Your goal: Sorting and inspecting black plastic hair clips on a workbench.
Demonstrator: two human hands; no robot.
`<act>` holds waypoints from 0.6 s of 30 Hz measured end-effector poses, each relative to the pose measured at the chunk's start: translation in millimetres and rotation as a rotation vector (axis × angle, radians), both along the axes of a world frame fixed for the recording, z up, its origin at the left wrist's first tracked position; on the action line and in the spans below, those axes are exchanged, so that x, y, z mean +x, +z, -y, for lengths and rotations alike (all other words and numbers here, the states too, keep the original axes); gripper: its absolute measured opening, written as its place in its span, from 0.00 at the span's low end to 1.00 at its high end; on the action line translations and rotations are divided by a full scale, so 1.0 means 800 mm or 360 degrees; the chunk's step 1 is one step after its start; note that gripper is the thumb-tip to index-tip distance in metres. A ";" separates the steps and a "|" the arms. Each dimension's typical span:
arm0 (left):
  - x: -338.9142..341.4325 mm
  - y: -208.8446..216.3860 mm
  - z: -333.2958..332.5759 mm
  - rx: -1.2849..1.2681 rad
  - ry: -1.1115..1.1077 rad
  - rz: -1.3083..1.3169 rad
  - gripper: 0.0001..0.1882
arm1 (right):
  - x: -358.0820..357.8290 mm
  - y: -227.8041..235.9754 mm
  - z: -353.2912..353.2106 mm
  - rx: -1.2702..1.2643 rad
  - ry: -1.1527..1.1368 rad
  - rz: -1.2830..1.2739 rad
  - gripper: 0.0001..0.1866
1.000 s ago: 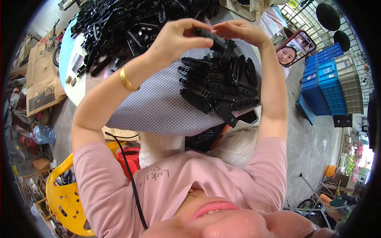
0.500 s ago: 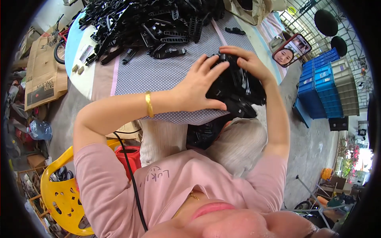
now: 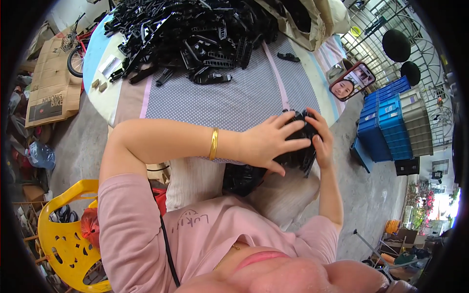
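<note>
At the table's near right edge, above my lap, a cluster of glossy black plastic parts (image 3: 296, 159) is gathered between my two hands. Across its top and left side lies my left hand (image 3: 273, 140), its fingers spread and pressing on the parts, with a gold bangle on that wrist. My right hand (image 3: 321, 141) curls around the far right side of the same cluster. Much of the bunch is hidden under the fingers. Farther back on the table rises a big heap of similar black parts (image 3: 195, 36), some with ladder-like slots.
One loose black part (image 3: 288, 57) lies right of the heap. A phone (image 3: 352, 81) with a lit screen stands at the table's right edge. An open sack (image 3: 317, 39) sits at the back. Blue crates (image 3: 391, 124) are stacked on the right; a yellow chair (image 3: 68, 244) is at left.
Both hands have moved down and slightly right, toward my lap, with the black parts between them. Less of the cluster shows now. The view has shifted slightly.
</note>
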State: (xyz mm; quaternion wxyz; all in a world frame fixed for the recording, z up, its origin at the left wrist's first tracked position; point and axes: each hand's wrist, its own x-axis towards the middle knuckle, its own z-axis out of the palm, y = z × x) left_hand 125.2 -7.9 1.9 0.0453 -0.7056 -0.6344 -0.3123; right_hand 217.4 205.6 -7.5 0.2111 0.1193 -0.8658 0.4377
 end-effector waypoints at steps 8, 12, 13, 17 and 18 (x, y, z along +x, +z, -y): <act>0.031 -0.016 -0.023 -0.0025 -0.0258 -0.1060 0.35 | 0.069 0.005 0.009 -0.0090 -0.0225 0.0219 0.28; 0.029 -0.031 -0.032 0.0101 -0.0458 -0.0959 0.26 | 0.064 0.037 0.007 0.0164 0.0026 0.0529 0.30; 0.024 -0.034 -0.032 0.0164 -0.0534 -0.0920 0.24 | 0.057 0.045 0.005 0.0014 0.0064 0.0612 0.28; 0.012 -0.030 -0.013 -0.0118 -0.0712 -0.0759 0.22 | -0.006 0.075 0.015 0.0083 0.0035 0.0497 0.20; 0.004 -0.027 -0.009 -0.0107 -0.0734 -0.0767 0.22 | -0.028 0.080 0.015 0.0306 0.0007 0.0387 0.19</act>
